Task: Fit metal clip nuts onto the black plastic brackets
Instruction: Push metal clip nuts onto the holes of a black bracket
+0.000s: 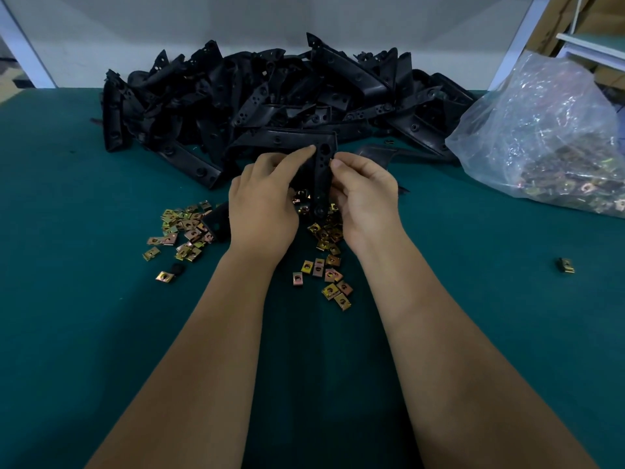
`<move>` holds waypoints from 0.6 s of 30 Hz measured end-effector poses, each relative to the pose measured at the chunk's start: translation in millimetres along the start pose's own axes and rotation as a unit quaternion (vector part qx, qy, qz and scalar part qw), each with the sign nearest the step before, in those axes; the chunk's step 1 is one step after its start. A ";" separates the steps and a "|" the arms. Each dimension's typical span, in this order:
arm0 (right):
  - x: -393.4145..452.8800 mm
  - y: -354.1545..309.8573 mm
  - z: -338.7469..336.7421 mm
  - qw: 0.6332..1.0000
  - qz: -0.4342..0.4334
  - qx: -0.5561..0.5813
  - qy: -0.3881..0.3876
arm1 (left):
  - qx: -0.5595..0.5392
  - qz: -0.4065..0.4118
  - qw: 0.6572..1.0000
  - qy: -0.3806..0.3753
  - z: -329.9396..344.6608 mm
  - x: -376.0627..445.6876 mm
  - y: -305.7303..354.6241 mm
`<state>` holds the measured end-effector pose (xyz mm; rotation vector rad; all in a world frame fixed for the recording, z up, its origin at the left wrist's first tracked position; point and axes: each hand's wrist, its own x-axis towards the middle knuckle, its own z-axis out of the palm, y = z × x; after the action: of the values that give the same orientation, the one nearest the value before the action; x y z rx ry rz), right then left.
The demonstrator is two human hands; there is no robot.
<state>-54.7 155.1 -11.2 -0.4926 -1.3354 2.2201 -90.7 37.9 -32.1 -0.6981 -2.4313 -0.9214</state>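
A: Green mat [84, 204], white wall behind. Bracket?

B: Bracket [322, 177] held upright just in front of the bracket pile [270, 96], over the loose clips [189, 231]. Left hand [262, 204] grips its side, likely to steady it.

A: Right?

B: Right hand [367, 198] pinches at the bracket's upper edge, a clip [330, 161] barely showing at the fingertips; probably pushing it on. Bag [548, 137] of spare clips right of the pile.

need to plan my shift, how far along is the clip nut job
Early, by the look of it. No finished brackets can be told apart. In hand: both the left hand and right hand hold one bracket. Left: a big bracket pile, loose clip nuts, a bagful.
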 end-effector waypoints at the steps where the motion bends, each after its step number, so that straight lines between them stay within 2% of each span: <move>1: -0.4 0.3 0.3 1.000 0.004 -0.004 -0.003 | 0.015 -0.001 1.000 0.004 0.7 0.1 0.0; 9: -3.8 2.7 8.6 0.999 0.033 0.027 0.023 | 0.012 -0.045 0.999 0.017 6.2 1.5 1.8; 18: -8.1 -2.4 9.2 0.992 0.068 0.108 -0.009 | -0.034 -0.068 0.996 0.052 7.6 1.4 4.7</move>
<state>-52.5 144.8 -4.5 -0.4973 -1.0811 2.4506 -90.7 46.7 -34.2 -0.4987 -2.3880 -1.0698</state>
